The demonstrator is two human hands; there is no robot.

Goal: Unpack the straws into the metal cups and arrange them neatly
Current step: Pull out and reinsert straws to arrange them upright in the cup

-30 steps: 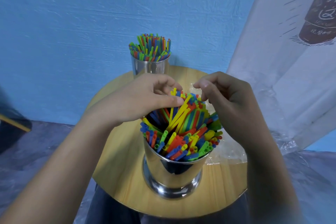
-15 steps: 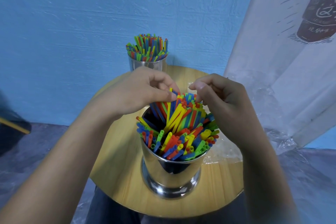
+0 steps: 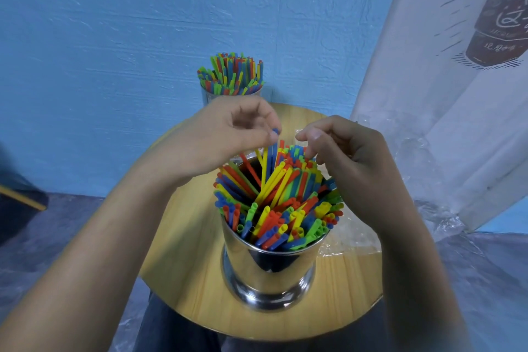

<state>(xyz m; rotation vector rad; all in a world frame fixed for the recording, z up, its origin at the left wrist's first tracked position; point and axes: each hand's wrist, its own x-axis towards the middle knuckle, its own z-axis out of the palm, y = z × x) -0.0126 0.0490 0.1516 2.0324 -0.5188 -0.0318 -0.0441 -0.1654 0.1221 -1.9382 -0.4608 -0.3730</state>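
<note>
A shiny metal cup (image 3: 271, 271) stands near the front of the round wooden table (image 3: 183, 274), packed with colourful straws (image 3: 283, 208) that lean in different directions. My left hand (image 3: 225, 134) hovers over the cup's far side and pinches the top of a blue straw (image 3: 275, 148), which stands higher than the others. My right hand (image 3: 348, 157) is over the cup's right side, fingers curled, their tips touching the straw tops there. A second metal cup (image 3: 206, 96) full of straws (image 3: 231, 74) stands at the table's far edge, partly hidden behind my left hand.
Crumpled clear plastic wrap (image 3: 354, 237) lies on the table to the right of the near cup. A white cloth banner (image 3: 445, 94) hangs at the right. A blue wall (image 3: 114, 37) is close behind the table. My lap shows below the table's front edge.
My left hand has risen and moved away from the bundle, pulling one blue straw upward. My right hand has shifted slightly right along the straw tops.
</note>
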